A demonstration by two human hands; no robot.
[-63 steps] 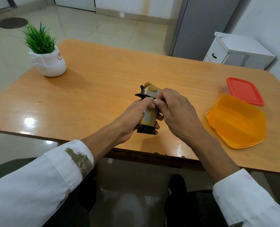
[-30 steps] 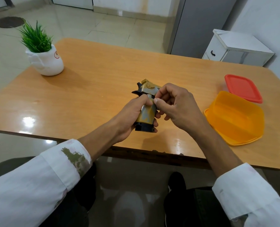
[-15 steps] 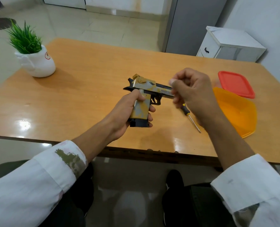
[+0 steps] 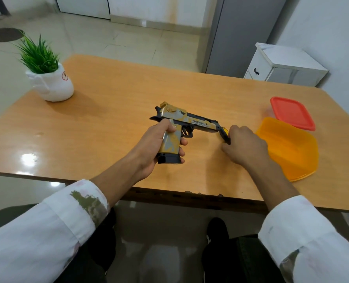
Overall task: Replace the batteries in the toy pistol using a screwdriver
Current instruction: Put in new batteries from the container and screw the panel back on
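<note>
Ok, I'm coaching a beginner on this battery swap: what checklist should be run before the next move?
1. Left hand grips the toy pistol by its grip: ok.
2. Right hand holds the screwdriver: ok.
3. Screwdriver tip on a screw: cannot tell, the hand hides it.
4. Battery cover off: cannot tell, none shows.
5. Fresh batteries in sight: not ok, none visible.

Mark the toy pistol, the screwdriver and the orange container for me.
toy pistol (image 4: 192, 121): head view, on the lettered slide.
screwdriver (image 4: 224, 134): head view, on the black and yellow handle.
orange container (image 4: 288, 148): head view, on its bare inside.
</note>
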